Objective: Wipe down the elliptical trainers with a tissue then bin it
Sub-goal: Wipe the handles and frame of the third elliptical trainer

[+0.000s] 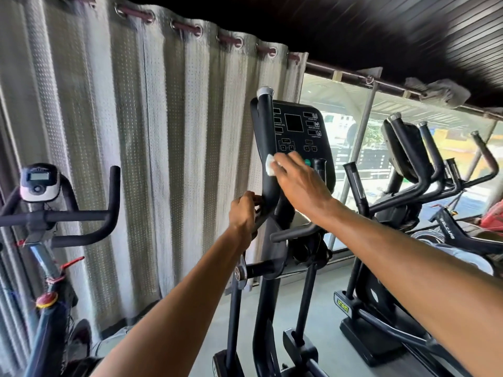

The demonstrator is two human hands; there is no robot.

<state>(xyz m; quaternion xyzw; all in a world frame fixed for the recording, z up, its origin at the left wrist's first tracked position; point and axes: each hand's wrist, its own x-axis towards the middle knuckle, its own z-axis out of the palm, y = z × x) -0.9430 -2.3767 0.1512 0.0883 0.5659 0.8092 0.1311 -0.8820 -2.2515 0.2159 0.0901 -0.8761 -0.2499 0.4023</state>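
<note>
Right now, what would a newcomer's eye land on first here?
Centre frame, the right hand presses a white tissue against the lower left of the elliptical trainer's black console, while the left hand grips the handlebar just below. A pale curtain fills the left behind an exercise bike, and a second elliptical stands at the right by the window.

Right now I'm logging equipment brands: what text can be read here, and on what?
"iron": label on the right-hand elliptical, at its base.
"WELCA", ending unclear: far-right bike frame.
Console labels: too small to read.
Left bike's display: blurred.
</note>
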